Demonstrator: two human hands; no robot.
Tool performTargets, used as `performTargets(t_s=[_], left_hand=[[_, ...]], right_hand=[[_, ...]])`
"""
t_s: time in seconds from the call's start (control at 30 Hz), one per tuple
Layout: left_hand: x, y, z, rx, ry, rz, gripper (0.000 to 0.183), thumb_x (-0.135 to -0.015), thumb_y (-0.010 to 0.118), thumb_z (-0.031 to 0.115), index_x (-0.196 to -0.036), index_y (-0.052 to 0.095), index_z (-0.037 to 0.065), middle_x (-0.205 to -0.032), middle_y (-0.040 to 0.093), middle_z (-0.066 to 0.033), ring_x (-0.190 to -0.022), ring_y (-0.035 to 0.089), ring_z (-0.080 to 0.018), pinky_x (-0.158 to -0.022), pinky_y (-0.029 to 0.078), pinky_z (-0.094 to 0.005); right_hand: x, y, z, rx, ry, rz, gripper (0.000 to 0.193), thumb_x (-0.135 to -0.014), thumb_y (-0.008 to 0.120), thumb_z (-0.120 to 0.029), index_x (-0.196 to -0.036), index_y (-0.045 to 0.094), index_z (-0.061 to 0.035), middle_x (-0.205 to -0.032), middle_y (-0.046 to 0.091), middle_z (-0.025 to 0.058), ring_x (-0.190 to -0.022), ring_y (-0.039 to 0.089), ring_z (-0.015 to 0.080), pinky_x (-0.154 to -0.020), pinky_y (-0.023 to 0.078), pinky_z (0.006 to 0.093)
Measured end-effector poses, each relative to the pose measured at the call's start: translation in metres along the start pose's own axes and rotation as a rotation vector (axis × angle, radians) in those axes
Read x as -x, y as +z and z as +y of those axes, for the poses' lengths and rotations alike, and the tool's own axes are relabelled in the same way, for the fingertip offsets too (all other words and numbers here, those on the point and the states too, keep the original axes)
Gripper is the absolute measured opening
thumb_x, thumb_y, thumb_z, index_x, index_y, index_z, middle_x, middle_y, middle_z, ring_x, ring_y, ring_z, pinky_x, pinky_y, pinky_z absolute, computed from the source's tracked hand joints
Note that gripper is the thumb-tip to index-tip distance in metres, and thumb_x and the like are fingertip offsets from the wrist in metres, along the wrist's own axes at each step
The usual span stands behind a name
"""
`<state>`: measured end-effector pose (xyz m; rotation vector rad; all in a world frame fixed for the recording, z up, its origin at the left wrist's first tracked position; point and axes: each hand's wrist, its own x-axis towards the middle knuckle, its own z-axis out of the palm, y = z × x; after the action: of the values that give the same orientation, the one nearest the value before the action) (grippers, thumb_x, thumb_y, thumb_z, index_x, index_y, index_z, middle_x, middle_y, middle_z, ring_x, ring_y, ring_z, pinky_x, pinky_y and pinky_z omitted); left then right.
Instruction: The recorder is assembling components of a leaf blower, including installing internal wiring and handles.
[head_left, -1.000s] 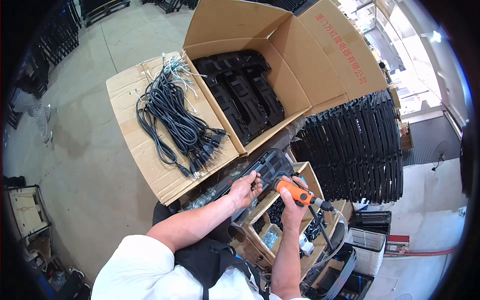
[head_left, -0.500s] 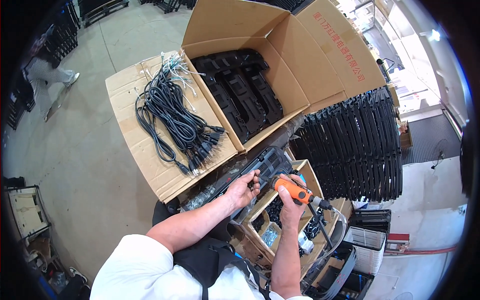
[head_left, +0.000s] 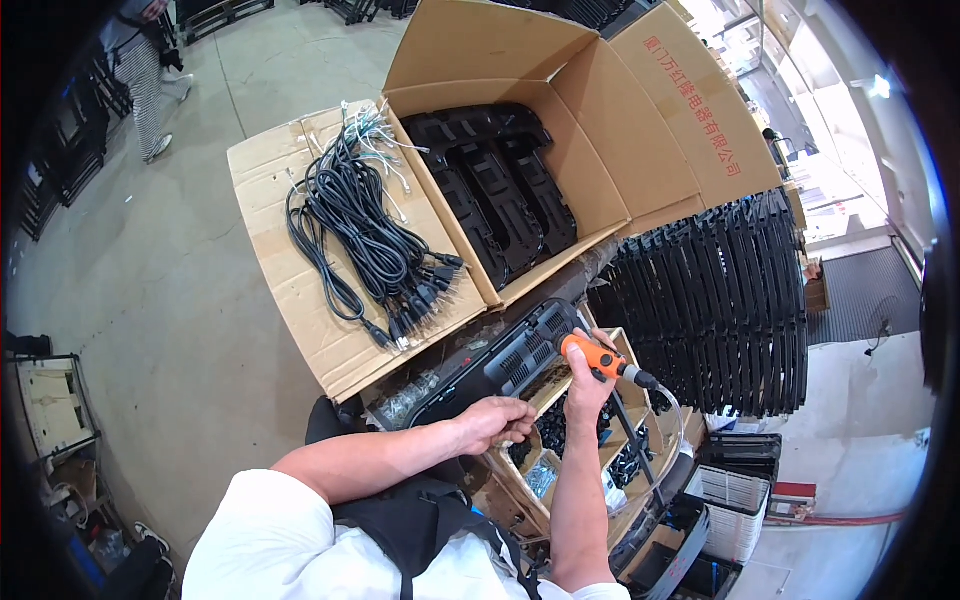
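Note:
My right hand [head_left: 588, 375] is wrapped round an orange air screwdriver [head_left: 596, 358], whose hose runs off from its right end. The tool's front end is over the right end of a long black plastic housing [head_left: 488, 371] with vent slots; its tip is hidden. My left hand [head_left: 495, 421] is between the housing and a wooden parts box [head_left: 620, 345], at the box's left edge. Its fingers are curled together, and whatever they may hold is hidden. Small black parts [head_left: 572, 420] and silvery screws [head_left: 541, 479] fill the box's compartments.
An open carton [head_left: 600, 130] holding black plastic housings [head_left: 500, 180] stands beyond the bench. Bundled black power cords [head_left: 365, 235] lie on its left flap. To the right rises a stack of black frames [head_left: 715, 300]. A person [head_left: 140, 75] is at the far left.
My left hand has moved from over the housing down to the edge of the parts box. My right hand keeps the screwdriver at the housing's right end. The person at far left has moved farther off.

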<state>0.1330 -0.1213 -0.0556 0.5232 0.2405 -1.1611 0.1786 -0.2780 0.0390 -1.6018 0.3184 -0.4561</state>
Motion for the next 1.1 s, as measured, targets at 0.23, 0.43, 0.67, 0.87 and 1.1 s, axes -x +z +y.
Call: performTargets(t_s=[0.23,0.43,0.67,0.87,1.1], left_hand=[[0.019,-0.009,-0.011,-0.046,-0.021,-0.043,0.029,-0.111,0.057,0.023,-0.128,0.067,0.002,-0.109,0.071,-0.0066,-0.098,0.069,-0.016,-0.09,0.059,-0.0311],[0.029,-0.01,-0.014,-0.037,-0.039,0.043,0.032,-0.11,0.059,0.024,-0.131,0.066,0.0,-0.105,0.072,-0.0063,-0.093,0.07,-0.0155,-0.084,0.059,-0.0297],[0.029,-0.022,-0.026,-0.145,0.023,0.01,0.033,-0.109,0.06,0.024,-0.13,0.066,-0.001,-0.104,0.073,-0.0073,-0.091,0.069,-0.0146,-0.08,0.058,-0.0282],[0.04,-0.016,-0.03,-0.02,0.035,0.136,0.026,-0.11,0.059,0.021,-0.123,0.067,0.001,-0.099,0.073,-0.0063,-0.081,0.07,-0.0126,-0.07,0.061,-0.0261],[0.05,-0.027,-0.029,0.022,0.108,0.139,0.028,-0.107,0.063,0.02,-0.125,0.067,-0.002,-0.106,0.074,-0.0107,-0.088,0.073,-0.0181,-0.08,0.063,-0.0312]], right_hand=[[-0.009,0.001,0.01,0.055,-0.001,-0.014,0.054,-0.088,0.079,0.002,-0.137,0.055,0.0019,-0.127,0.07,0.0179,-0.112,0.068,0.021,-0.102,0.055,0.0336],[-0.02,0.011,-0.001,0.128,0.009,-0.104,0.049,-0.087,0.08,0.001,-0.132,0.059,0.0013,-0.122,0.071,0.0141,-0.107,0.069,0.0183,-0.099,0.056,0.0317],[-0.034,0.02,0.001,0.288,-0.021,-0.172,0.033,-0.085,0.082,-0.002,-0.115,0.068,-0.0003,-0.11,0.073,0.0083,-0.097,0.068,0.0138,-0.091,0.055,0.0288],[-0.04,0.021,0.003,0.239,0.007,-0.151,0.036,-0.084,0.082,-0.002,-0.117,0.067,-0.0009,-0.107,0.072,0.0062,-0.096,0.068,0.013,-0.089,0.056,0.0275],[-0.004,0.013,-0.025,0.054,-0.058,-0.077,0.051,-0.087,0.079,0.001,-0.133,0.058,0.0009,-0.121,0.071,0.0166,-0.111,0.069,0.0213,-0.101,0.055,0.0342]])
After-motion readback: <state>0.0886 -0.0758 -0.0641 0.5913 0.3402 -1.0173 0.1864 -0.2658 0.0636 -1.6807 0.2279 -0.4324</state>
